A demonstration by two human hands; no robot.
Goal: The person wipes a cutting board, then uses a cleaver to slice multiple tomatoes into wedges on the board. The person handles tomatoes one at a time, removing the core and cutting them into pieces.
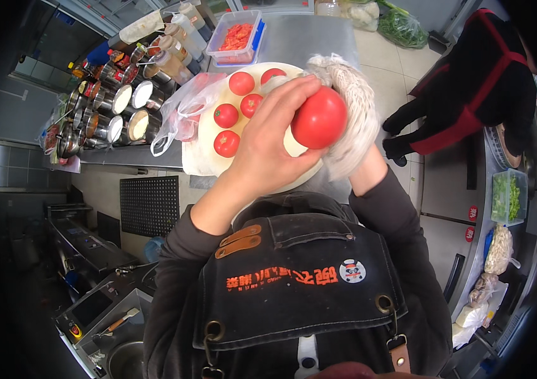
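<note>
My left hand (264, 139) grips a large ripe tomato (320, 118), fingers over its top and thumb beneath. Against the tomato's right side presses a whitish cloth (356, 113), which covers my right hand; only the right wrist (368, 173) shows below it. Both hands are raised over a round cream cutting board (209, 132). Several whole tomatoes (226, 116) lie on the board, left of and beyond my left hand. A thin plastic bag (190, 111) with reddish contents rests at the board's left edge.
A clear tub of chopped tomato (235, 40) stands behind the board. Squeeze bottles (173, 66) and metal seasoning pots (121, 99) crowd the counter's left. At the right, a person in black and red (476, 85) stands by another counter holding a tub of chopped greens (510, 196).
</note>
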